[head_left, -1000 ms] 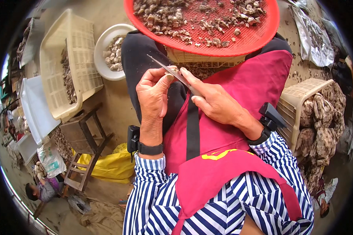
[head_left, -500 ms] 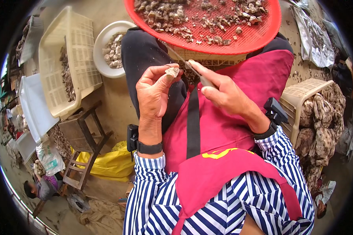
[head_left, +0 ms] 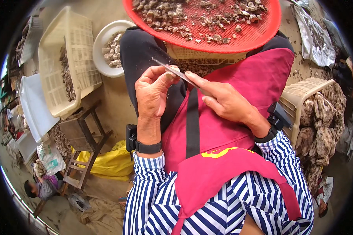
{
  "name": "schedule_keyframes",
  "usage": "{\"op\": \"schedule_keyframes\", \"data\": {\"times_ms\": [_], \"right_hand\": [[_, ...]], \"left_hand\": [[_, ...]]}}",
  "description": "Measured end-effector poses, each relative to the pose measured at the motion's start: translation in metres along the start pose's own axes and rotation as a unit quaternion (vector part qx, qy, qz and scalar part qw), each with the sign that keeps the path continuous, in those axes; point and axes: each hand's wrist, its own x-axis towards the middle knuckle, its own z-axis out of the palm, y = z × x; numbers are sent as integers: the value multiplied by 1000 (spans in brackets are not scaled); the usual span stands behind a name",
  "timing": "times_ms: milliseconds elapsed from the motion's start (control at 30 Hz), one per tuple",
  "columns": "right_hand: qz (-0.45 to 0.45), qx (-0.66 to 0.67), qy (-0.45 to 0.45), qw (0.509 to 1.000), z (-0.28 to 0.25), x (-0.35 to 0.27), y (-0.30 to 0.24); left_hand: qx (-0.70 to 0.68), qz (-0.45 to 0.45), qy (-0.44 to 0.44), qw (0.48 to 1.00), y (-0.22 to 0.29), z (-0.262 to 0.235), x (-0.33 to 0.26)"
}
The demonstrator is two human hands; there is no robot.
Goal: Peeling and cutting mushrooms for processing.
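Raised over my lap, my left hand (head_left: pixel 153 92) pinches a small, pale, rough lump between thumb and fingers. The blade of a knife (head_left: pixel 187 77) mostly hides that lump. My right hand (head_left: pixel 230 98) is closed round the knife's handle, index finger stretched along the blade. The blade lies across the lump close to my left thumb, its tip pointing up and to the left. Just beyond my hands, a red mesh tray (head_left: pixel 207 49) rests over my knees, with brown and greyish lumps and crumbs scattered on it.
A white bowl (head_left: pixel 99 58) of pale lumps stands at the left, next to a cream plastic basket (head_left: pixel 84 55). A wooden stool (head_left: pixel 76 131) and yellow sack (head_left: pixel 106 166) are nearer. At right, a crate (head_left: pixel 307 88) holds big brown clumps. Another person (head_left: pixel 47 186) sits far left.
The knife has moved left and up, from beside the lump to across it. My right hand has shifted slightly with it; my left hand stays almost in place.
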Motion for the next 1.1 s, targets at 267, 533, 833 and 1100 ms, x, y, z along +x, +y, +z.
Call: {"op": "schedule_keyframes", "data": {"times_ms": [267, 533, 833, 1100], "right_hand": [[56, 143, -40, 987, -10, -7, -6], [174, 472, -113, 857, -14, -9, -4], [146, 574, -129, 795, -8, -8, 4], [151, 381, -120, 904, -7, 3, -4]], "left_hand": [[-31, 40, 15, 999, -5, -2, 1], [-65, 31, -18, 997, -3, -4, -1], [-51, 22, -29, 998, -3, -7, -1], [-39, 22, 0, 999, -2, -4, 0]]}}
